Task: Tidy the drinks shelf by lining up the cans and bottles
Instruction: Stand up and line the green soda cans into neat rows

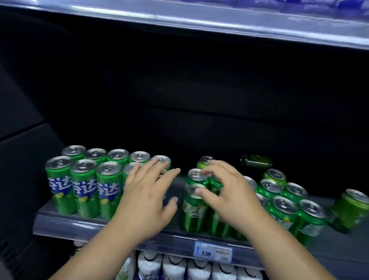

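On the shelf (170, 241), the left hand (146, 194) hovers flat with fingers (148, 170) spread, holding nothing, over the right end of a neat two-row block of cans (83, 184). The right hand (228, 192) has its fingers (216, 165) bent over the middle cans (193, 207); blur hides whether they grip. Further right stands a loose cluster (284, 206), then a tilted can (351, 210). Another can (256, 161) lies on its side behind.
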Motion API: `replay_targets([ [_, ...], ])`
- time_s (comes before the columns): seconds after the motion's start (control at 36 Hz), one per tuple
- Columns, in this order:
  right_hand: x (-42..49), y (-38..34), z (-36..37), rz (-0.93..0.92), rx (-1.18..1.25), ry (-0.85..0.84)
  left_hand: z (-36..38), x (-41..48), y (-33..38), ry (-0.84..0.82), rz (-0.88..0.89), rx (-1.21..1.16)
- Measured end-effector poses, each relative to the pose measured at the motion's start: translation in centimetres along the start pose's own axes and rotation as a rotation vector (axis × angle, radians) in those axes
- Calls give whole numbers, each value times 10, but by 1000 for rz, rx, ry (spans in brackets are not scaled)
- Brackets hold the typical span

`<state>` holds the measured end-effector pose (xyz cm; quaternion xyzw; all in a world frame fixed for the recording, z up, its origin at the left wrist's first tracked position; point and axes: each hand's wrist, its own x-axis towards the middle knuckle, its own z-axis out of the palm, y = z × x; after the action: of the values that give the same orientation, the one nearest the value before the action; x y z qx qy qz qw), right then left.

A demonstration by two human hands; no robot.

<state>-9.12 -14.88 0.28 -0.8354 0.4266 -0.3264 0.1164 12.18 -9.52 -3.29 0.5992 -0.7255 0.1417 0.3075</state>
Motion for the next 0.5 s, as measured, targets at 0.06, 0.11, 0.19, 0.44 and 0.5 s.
replay_targets([
  [0.06,-15,19,-19,48,24,72,7,7,20,-18,56,-34],
  [0.11,-31,41,-40,103,52,161,17,13,41,-35,102,-67],
  [0.19,-57,74,-68,171,101,241,33,24,74,-71,146,-102],
  [0.44,-120,179,-145,335,103,358,88,58,197,-171,267,-158],
  [0.5,-130,205,-162,357,128,396,100,66,226,-186,285,-164],
])
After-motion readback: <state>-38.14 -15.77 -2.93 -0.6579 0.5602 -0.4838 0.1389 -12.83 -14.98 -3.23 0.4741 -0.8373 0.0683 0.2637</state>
